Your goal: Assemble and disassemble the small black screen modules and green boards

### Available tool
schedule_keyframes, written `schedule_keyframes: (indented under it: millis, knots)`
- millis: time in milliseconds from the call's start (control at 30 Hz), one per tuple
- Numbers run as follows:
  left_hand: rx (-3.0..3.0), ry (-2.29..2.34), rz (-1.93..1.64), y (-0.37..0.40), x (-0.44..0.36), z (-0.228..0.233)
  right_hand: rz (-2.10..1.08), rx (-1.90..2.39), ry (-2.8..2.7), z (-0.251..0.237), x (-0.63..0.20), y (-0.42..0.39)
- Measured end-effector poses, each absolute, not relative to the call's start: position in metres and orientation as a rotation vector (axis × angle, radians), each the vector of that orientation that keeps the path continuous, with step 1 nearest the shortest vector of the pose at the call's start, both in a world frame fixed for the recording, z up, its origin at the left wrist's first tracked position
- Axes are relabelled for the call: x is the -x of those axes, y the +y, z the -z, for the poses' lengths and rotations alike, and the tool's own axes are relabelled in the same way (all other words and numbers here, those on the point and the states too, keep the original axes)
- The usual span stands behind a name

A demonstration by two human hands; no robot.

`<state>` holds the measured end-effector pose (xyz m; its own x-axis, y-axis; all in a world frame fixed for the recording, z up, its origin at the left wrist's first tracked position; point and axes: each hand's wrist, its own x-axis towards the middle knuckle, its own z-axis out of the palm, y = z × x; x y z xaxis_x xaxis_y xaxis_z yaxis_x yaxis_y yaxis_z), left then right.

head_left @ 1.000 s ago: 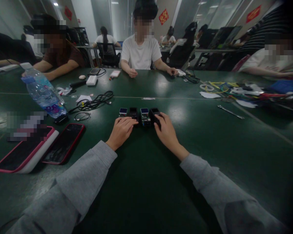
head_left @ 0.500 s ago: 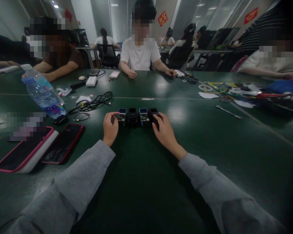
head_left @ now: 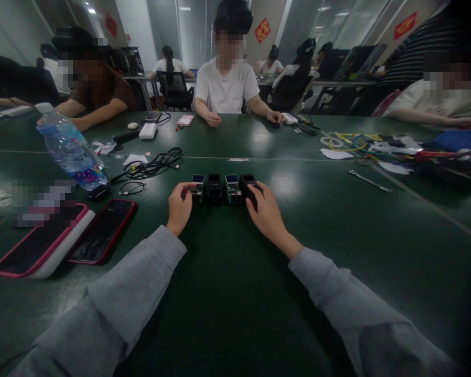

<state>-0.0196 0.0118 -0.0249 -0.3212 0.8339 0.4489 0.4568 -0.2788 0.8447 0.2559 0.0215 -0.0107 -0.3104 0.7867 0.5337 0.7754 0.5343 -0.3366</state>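
Note:
Several small devices stand side by side in a row in the middle of the green table (head_left: pixel 235 293). My left hand (head_left: pixel 179 208) holds the left end of the row, its fingers curled on a small circuit board with a screen (head_left: pixel 198 180). Beside that board is a black-cased device (head_left: pixel 213 188), then a second bare board with a screen (head_left: pixel 232 188). At the right end, the fingers of my right hand (head_left: pixel 266 212) are bent around a black box-like device (head_left: pixel 247 180), partly covering it.
Phones in red cases (head_left: pixel 105 230), a tilted water bottle (head_left: pixel 73 152) and black cables (head_left: pixel 157 165) lie to the left. A wrench (head_left: pixel 371 181) and a tangle of coloured wires (head_left: pixel 392 144) are on the right. A person in a white shirt (head_left: pixel 227 86) sits opposite.
The whole view has shifted very slightly. Both hands keep their places at the two ends of the row, and the devices stay as they were.

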Motion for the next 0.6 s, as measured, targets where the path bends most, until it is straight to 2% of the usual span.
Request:
schedule_keyframes:
  millis: [600]
  knots:
    - [-1.645, 1.646, -1.635, 0.0096, 0.0159, 0.0194, -0.001, 1.259, -2.112, 0.0116, -0.2555, 0.0219]
